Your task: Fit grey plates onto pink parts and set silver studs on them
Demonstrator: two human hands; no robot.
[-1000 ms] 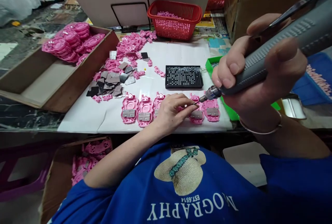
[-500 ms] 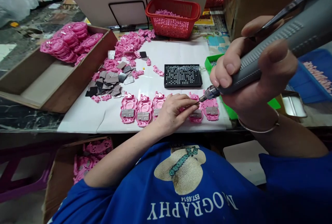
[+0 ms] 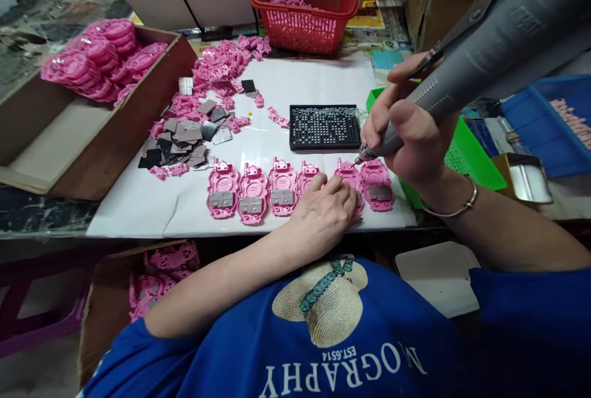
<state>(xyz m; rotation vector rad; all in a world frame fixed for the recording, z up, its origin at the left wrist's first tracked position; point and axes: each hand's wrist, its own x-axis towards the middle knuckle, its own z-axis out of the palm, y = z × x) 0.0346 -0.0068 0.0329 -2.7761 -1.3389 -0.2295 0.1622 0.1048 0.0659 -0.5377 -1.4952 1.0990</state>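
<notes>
right fingers (image 3: 377, 116) clamp a dimpled grey driver (image 3: 487, 56); left fingers (image 3: 347, 192), grip unclear, overlap pink plastic (image 3: 345, 171).

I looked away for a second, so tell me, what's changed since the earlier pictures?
The left hand has moved away from the bit, toward the person, now lying over the second pink casing from the right. The bit now points at that casing's far end; contact is unclear. The right hand still grips the grey driver; the black tray and red basket stayed put.
</notes>
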